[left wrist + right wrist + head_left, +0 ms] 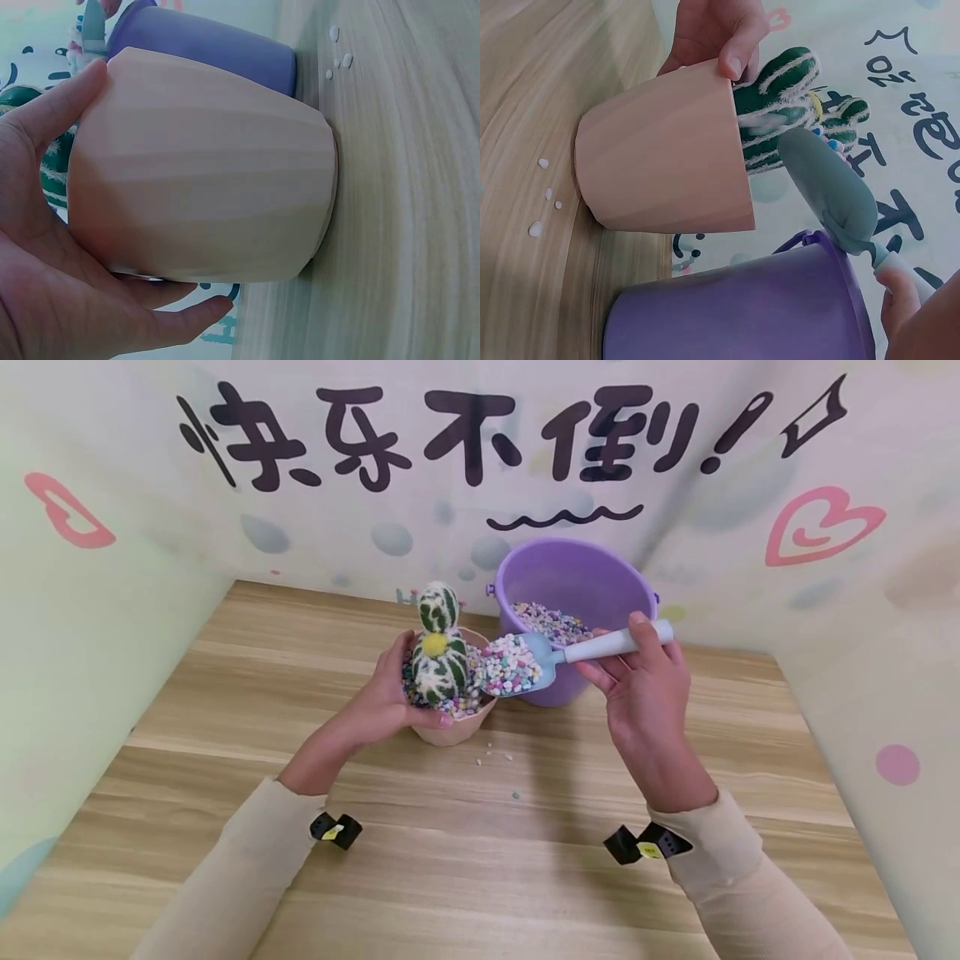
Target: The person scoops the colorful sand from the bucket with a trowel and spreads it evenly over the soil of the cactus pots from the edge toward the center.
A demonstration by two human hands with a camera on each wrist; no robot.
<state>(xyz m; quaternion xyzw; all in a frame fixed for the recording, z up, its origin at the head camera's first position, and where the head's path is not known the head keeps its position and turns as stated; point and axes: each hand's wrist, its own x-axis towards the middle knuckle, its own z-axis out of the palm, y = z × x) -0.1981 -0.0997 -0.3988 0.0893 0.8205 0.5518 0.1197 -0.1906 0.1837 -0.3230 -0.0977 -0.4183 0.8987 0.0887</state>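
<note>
A green-and-white plush cactus with a yellow flower (435,645) stands in a pale pink flowerpot (450,732) among coloured pebbles. My left hand (384,697) grips the pot at its rim, the thumb on the near side and the fingers round the left side. In my right hand (651,697) is the handle of a light blue trowel (600,646), pinched between thumb and fingers. Its blade bears a heap of pebbles (510,666) and overlaps the pot's right rim in the head view. From the right wrist view, the blade's underside (832,184) shows beside the cactus.
Right behind the pot stands a purple bucket (581,564) with more coloured pebbles (551,621) inside. A few loose pebbles (334,34) lie on the wooden table (420,852) by the pot. A printed cloth (337,535) hangs close behind.
</note>
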